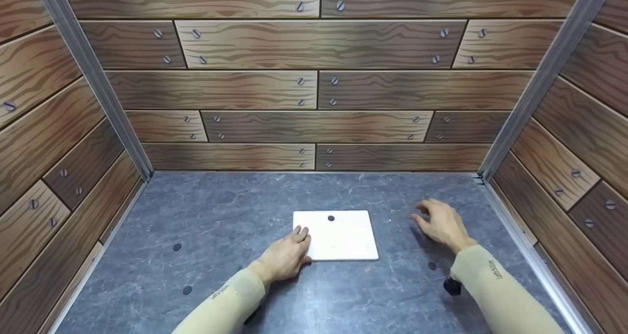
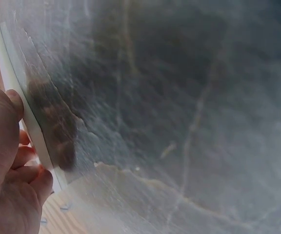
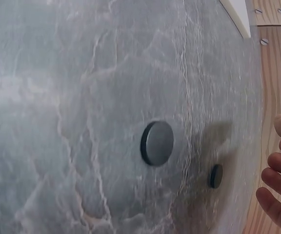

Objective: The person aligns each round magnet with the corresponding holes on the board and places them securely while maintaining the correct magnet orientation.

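Observation:
A flat white rectangular board (image 1: 341,236) lies on the table in front of me. One black disc (image 1: 331,218) sits on it near its far edge. My left hand (image 1: 284,256) holds the board's near left corner, fingertips on its left side and thumb at the near edge; the left wrist view shows the thumb and curled fingers along the board's pale edge (image 2: 38,131). To the right of the board, my right hand (image 1: 441,223) hovers over the table, fingers loosely bent and holding nothing. Below it in the right wrist view lie two black discs (image 3: 159,143).
More black discs lie on the left of the grey marbled table (image 1: 225,216), one farther back (image 1: 177,246) and one nearer (image 1: 187,290). Wood-plank-patterned walls (image 1: 314,89) enclose the back and both sides, with metal posts (image 1: 535,84) at the corners.

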The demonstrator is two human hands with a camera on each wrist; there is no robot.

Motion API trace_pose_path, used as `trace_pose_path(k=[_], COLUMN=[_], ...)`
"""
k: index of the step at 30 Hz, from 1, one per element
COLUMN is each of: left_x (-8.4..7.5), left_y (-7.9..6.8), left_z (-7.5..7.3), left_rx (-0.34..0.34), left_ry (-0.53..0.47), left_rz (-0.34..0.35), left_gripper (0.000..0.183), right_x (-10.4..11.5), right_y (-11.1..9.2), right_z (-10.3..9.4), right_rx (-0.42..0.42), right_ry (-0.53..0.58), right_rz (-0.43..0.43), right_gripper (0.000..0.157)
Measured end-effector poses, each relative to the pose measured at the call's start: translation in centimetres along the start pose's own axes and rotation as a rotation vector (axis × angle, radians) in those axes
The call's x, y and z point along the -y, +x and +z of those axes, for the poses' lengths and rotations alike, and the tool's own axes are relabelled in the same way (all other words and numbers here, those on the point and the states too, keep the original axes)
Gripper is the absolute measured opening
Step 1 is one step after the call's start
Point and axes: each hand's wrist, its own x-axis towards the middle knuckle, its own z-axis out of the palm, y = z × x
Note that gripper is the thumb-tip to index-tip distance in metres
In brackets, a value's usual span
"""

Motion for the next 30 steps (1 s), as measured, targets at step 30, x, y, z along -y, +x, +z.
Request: trace_pose_path(k=[30], left_x=[-0.2], left_y=[-0.1], left_z=[-0.1], left_rx=[-0.007], left_ry=[0.006], left_rz=[0.000], left_gripper=[0.058], right_x=[-2.6], right_y=[-4.0], right_z=[0.1], right_rx=[0.040], right_ry=[-0.075], right_rz=[0.013], right_gripper=[0.032])
